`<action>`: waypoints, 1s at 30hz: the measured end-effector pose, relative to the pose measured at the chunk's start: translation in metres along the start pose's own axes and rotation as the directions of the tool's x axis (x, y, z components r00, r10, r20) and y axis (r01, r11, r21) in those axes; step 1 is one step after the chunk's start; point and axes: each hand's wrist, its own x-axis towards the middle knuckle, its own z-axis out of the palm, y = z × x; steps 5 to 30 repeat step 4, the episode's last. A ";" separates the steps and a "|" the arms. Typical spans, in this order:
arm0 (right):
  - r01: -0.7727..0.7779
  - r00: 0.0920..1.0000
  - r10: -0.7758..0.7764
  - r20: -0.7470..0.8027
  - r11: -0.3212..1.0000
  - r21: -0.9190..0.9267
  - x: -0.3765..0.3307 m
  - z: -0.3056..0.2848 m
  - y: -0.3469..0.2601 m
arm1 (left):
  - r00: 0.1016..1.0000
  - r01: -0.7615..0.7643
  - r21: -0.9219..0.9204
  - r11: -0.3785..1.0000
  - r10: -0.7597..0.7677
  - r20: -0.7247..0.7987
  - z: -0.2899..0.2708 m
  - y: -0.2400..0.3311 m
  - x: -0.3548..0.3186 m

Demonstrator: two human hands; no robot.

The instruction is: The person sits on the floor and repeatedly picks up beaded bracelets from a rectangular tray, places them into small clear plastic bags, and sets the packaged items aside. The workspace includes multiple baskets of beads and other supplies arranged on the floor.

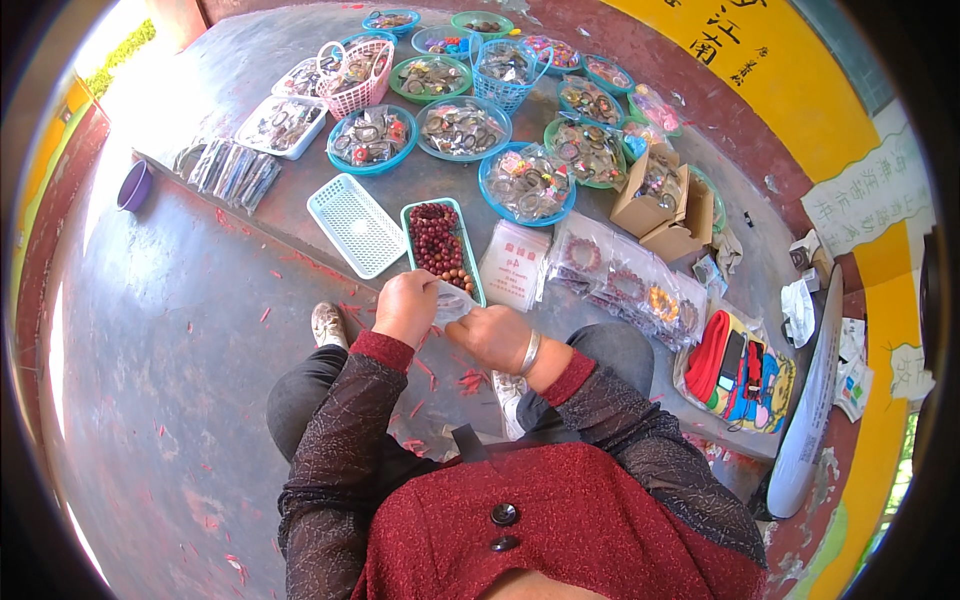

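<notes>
Between my two hands is a small clear plastic bag [453, 302], gripped from both sides. My left hand [405, 308] pinches its left edge, fingers closed. My right hand [495, 338], with a silver bangle at the wrist, is closed on its right edge. Whether anything lies inside the bag is hard to make out. Just beyond the hands stands a green-rimmed tray [466, 232] of dark red and brown bead bracelets [437, 240]. Right of it lies a stack of flat printed plastic bags [513, 262].
A white lattice basket [358, 225] sits left of the tray. Bagged bracelets [625, 275] lie to the right, near cardboard boxes [652, 195] and colourful folded fabric [738, 370]. Several filled basins, like a blue one [527, 185], stand farther back. A purple bowl [135, 187] is far left.
</notes>
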 end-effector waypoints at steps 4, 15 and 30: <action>-0.053 0.998 0.051 -0.049 0.998 -0.041 -0.004 0.010 0.008 | 0.981 -0.154 0.191 0.969 0.126 0.150 0.009 -0.007 0.001; -0.053 0.998 0.051 -0.049 0.998 -0.041 -0.004 0.010 0.008 | 0.981 -0.154 0.191 0.969 0.126 0.150 0.009 -0.007 0.001; -0.053 0.998 0.051 -0.049 0.998 -0.041 -0.004 0.010 0.008 | 0.981 -0.154 0.191 0.969 0.126 0.150 0.009 -0.007 0.001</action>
